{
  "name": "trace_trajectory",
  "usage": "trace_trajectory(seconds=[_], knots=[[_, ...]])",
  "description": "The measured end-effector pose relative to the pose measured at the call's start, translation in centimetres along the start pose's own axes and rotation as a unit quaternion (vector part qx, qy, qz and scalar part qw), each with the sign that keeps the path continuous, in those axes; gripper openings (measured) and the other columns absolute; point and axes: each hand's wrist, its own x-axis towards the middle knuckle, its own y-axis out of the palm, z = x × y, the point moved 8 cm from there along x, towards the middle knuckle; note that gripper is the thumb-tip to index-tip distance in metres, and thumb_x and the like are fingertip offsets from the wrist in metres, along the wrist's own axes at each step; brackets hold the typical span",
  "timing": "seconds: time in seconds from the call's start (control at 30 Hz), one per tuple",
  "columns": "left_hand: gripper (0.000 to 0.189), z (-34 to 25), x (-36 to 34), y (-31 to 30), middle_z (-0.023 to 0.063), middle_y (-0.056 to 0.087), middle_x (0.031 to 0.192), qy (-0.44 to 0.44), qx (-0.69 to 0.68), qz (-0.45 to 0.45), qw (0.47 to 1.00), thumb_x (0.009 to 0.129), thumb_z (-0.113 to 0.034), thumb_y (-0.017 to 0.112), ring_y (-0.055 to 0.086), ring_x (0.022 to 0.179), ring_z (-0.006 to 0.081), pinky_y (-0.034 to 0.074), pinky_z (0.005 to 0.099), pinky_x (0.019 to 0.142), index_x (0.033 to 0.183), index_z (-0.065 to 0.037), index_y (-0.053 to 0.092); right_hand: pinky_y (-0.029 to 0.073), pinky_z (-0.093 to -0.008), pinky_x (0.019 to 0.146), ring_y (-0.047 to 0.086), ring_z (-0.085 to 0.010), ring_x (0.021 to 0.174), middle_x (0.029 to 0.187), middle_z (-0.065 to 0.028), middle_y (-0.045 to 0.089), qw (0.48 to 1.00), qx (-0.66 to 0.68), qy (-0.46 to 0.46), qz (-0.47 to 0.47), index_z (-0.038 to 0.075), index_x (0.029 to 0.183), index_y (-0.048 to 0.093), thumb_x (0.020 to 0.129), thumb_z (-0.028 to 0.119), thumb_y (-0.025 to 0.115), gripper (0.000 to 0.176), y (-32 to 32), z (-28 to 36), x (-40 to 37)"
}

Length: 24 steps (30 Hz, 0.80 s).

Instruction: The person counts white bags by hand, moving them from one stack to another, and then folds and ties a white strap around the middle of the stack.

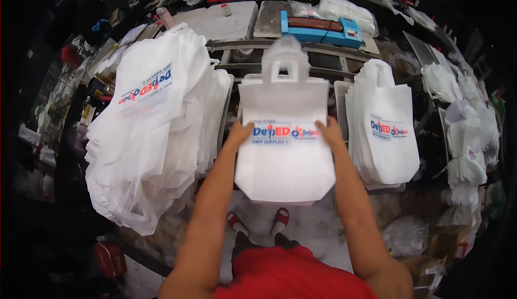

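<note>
A stack of white printed bags [285,175] is in front of me at the centre, its handles pointing away from me. My left hand [240,133] grips the stack's left edge beside the blue and red print. On the opposite edge, my right hand [329,132] is closed round the side, thumb on top. To the left lies a big, uneven pile of white bags [145,132] with the same print. A smaller, neater pile of white bags [382,132] lies to the right.
Beyond the slatted rack [242,44] sits a blue sealing machine [322,29], with a plastic-wrapped bundle [349,13] behind it. Tied white bundles [464,148] hang at the far right. A clear plastic bag [406,235] and a cardboard box [425,275] are on the floor at the lower right.
</note>
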Motion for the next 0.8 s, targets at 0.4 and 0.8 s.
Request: trace_trajectory(seconds=[0.4,0.8], knots=[[0.053,4.8,-1.1,1.4,0.0288,0.065,0.12,-0.019,0.07,0.002,0.997,0.079,-0.017,0.061,0.062,0.116,0.0411,0.047,0.0424,0.1,0.128,0.003,0.056,0.046,-0.0437,0.102,0.059,-0.0419,0.121,0.128,-0.0293,0.061,0.996,-0.058,0.05,-0.053,-0.004,0.138,0.048,0.091,0.024,0.064,0.056,2.2,-2.3,-5.0],[0.057,2.9,-2.5,1.6,0.0286,0.065,0.118,-0.012,0.056,0.041,0.998,0.082,-0.025,0.066,0.063,0.115,0.0397,0.048,0.0414,0.1,0.129,0.005,0.055,0.048,-0.0376,0.097,0.063,-0.0357,0.112,0.117,-0.026,0.066,0.99,0.027,0.126,0.052,-0.005,0.133,0.051,0.09,0.025,0.068,0.055,2.5,1.8,-6.5]])
